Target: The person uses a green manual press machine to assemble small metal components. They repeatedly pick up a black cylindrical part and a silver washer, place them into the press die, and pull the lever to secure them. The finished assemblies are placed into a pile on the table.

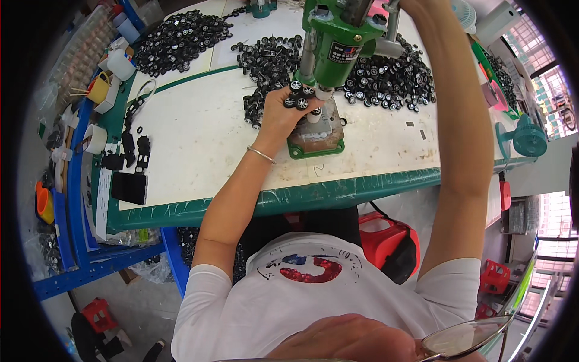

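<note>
A green hand press (338, 45) stands on a green base plate (316, 142) in the middle of the white table (199, 151). My left hand (283, 111) reaches up to the press's ram and holds several small black toy wheels (300, 96) by the fingertips, right at the white post under the ram. My right arm stretches up the right side; my right hand (413, 5) is at the top edge on the press's grey lever (392, 24), mostly cut off.
Heaps of black wheels lie behind the press (392, 75) and at the far left (178, 39). Black plastic parts (129, 157), white bottles (120, 60) and tape rolls line the left edge. A teal fan (528, 139) stands right; a red bag (389, 241) sits under the table.
</note>
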`<state>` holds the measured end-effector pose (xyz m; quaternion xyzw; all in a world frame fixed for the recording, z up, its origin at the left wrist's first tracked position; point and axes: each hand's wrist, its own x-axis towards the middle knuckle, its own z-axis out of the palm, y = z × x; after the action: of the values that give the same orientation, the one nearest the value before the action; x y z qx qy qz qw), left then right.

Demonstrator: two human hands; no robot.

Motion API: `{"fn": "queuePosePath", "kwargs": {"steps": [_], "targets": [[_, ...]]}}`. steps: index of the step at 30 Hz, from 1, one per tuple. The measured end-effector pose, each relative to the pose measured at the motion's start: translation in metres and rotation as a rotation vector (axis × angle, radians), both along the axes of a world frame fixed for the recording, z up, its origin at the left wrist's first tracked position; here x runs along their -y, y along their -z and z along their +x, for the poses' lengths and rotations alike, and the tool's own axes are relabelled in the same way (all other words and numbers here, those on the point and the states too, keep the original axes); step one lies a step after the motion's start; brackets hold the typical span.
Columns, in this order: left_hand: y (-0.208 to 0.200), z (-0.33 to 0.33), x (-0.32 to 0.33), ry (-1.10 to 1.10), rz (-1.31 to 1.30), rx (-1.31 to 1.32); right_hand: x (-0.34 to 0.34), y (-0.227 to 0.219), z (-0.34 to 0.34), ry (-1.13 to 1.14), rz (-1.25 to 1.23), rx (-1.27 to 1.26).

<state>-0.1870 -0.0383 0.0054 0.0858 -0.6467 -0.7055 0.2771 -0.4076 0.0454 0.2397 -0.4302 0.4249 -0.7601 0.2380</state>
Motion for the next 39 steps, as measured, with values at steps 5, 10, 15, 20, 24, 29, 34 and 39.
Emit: {"fn": "queuePosePath", "kwargs": {"steps": [5,10,15,20,24,29,34,39], "targets": [[0.004,0.004,0.005,-0.032,-0.078,0.011,0.009,0.01,0.027,0.376,-0.091,-0.009],[0.008,0.002,0.005,-0.056,-0.121,0.012,-0.021,0.007,0.072,0.421,-0.175,-0.151],[0.011,0.002,0.006,-0.08,-0.158,0.015,-0.023,0.013,0.077,0.394,-0.336,-0.127],[0.011,0.002,0.005,-0.096,-0.16,0.036,-0.029,0.014,0.092,0.321,-0.372,-0.121],[0.008,0.004,0.002,-0.09,-0.132,0.058,-0.04,0.03,0.065,0.042,-0.522,0.085],[0.008,0.006,0.001,-0.074,-0.099,0.075,-0.044,0.04,0.122,0.502,-0.664,-0.395],[0.004,0.008,0.0,-0.053,-0.028,0.129,-0.045,0.043,0.103,0.43,-0.623,-0.378],[0.001,0.01,0.004,-0.056,-0.031,0.27,-0.027,0.023,0.091,0.433,-0.273,-0.164]]}}
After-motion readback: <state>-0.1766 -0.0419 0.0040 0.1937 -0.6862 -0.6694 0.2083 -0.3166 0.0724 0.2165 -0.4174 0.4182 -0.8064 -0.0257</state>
